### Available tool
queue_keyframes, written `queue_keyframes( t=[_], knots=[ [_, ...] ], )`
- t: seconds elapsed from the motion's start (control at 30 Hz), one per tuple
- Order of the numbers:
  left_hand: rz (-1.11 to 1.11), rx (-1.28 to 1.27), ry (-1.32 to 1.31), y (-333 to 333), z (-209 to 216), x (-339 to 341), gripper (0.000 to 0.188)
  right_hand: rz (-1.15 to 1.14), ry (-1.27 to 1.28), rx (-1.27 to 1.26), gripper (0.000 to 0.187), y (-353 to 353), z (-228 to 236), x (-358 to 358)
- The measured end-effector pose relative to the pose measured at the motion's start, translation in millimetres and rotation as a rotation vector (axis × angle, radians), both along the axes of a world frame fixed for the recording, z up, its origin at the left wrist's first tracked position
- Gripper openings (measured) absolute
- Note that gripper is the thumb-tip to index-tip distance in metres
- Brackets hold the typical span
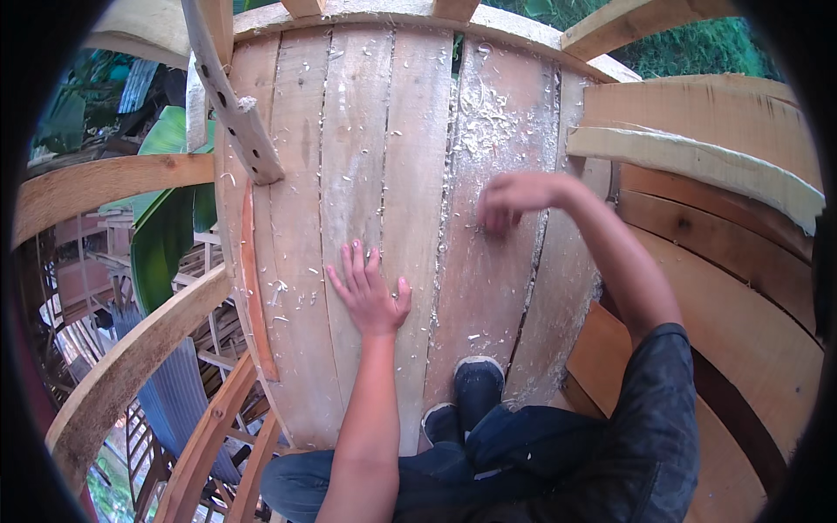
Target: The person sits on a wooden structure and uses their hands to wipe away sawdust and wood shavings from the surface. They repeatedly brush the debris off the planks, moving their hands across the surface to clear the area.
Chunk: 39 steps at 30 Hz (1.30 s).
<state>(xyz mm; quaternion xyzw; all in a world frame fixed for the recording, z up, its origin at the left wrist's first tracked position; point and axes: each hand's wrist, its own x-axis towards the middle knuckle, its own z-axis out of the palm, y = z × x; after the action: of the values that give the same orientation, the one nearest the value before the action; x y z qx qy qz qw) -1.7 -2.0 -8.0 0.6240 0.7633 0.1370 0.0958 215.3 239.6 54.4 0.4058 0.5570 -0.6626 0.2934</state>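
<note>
My left hand (369, 295) lies flat on the plank floor (356, 166), fingers spread and palm down, holding nothing. To its right, my right hand (514, 199) is over a reddish plank (478, 296), smeared by motion. Its fingers seem bent downward, but I cannot tell whether anything is between them. Beyond that hand, pale wood shavings (486, 118) lie thickest on the same plank. Smaller shavings are scattered over the other boards and along the gaps.
A post with holes (235, 113) leans at the far left. Wooden beams (131, 179) extend off the left edge above corrugated sheets (174, 397) and a large green leaf (155, 235). Stacked boards (697, 166) lie on the right. My dark shoes (479, 390) rest on the planks.
</note>
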Motion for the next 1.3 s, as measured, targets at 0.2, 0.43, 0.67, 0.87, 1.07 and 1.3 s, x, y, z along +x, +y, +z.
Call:
queue_keyframes(
  t=[0.2, 0.43, 0.67, 0.87, 1.07, 1.3],
  knots=[
    [-0.002, -0.003, 0.017, 0, 0, -1, 0.058, 0.034, -0.219, 0.215, 0.036, 41, -20, -49],
    [-0.002, 0.012, 0.005, 1, 0, -1, 0.057, 0.088, -0.14, 0.588, 0.038, 91, 7, -18],
    [0.0, 0.003, 0.004, 1, 0, 0, 0.056, 0.604, -0.597, 0.782, 0.027, 72, 5, -31],
    [-0.007, -0.009, 0.002, 2, 2, 1, 0.056, 0.508, -0.304, 1.426, 0.017, 107, 9, -47],
    [-0.001, 0.0, -0.002, 1, 1, 0, 0.056, 0.332, -0.25, 0.802, 0.024, 94, 4, -34],
    [-0.012, 0.005, -0.01, 3, 0, 3, 0.057, 0.293, -0.035, 1.371, 0.024, 111, -4, -50]
  ],
)
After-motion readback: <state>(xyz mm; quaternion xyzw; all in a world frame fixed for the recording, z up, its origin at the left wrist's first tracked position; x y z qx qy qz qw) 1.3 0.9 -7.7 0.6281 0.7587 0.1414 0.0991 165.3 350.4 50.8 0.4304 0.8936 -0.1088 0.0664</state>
